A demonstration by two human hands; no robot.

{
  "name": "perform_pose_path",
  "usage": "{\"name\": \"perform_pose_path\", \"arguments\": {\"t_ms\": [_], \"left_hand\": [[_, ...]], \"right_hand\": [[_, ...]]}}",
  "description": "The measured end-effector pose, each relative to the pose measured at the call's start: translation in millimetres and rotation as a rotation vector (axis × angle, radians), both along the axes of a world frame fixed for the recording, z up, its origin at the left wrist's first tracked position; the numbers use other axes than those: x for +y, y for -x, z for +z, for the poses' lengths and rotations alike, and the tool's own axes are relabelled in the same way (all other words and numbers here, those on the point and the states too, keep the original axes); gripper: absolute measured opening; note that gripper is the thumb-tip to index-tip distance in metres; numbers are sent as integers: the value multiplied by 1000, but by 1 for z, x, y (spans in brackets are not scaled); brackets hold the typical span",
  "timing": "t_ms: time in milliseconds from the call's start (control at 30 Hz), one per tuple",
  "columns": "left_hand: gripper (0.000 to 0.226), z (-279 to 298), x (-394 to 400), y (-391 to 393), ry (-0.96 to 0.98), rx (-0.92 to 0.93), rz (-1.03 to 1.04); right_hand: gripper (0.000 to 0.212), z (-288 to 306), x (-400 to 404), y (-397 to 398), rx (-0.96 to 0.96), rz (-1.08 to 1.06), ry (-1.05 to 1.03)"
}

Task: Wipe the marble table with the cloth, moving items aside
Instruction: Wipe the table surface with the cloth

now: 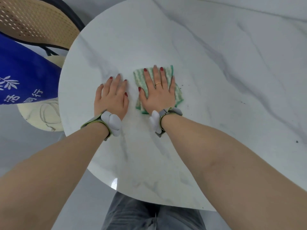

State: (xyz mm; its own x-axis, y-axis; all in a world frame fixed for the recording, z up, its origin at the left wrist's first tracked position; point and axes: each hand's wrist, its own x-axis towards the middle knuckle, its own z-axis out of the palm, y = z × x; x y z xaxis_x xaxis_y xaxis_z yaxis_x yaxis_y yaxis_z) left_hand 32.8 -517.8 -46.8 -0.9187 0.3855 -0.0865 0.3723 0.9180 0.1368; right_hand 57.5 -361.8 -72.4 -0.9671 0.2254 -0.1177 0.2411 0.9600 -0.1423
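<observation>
A folded green-and-white striped cloth [178,92] lies flat on the white marble table [216,72], near its left end. My right hand [158,92] presses down on the cloth with straight, spread fingers and covers most of it. My left hand [112,97] rests flat on the bare marble just left of the cloth, fingers straight, apart from the cloth. Both wrists carry grey straps with white sensor pods.
Small dark crumbs [243,102] dot the marble right of the cloth, and another speck [297,141] sits further right. A woven cane chair [33,24] with a blue cloth bag [25,72] stands left of the table's rounded edge. My legs are at the near edge.
</observation>
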Motion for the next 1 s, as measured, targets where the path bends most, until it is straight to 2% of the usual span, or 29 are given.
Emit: {"name": "perform_pose_path", "arguments": {"t_ms": [233,533,700,833,1000], "left_hand": [[57,-1,48,-8,-15,-11,-106],[57,1,83,-12,-59,-17,-146],[56,0,77,-13,-63,-8,-128],[57,-2,64,-14,-39,-19,-93],[59,-1,53,-13,-28,-22,-54]], "right_hand": [[62,2,76,-34,-12,-223,-39],[60,5,159,-87,-103,-477,-67],[60,3,151,-86,-61,-515,-57],[64,3,115,-90,17,-451,-41],[66,8,83,-81,181,-545,191]]}}
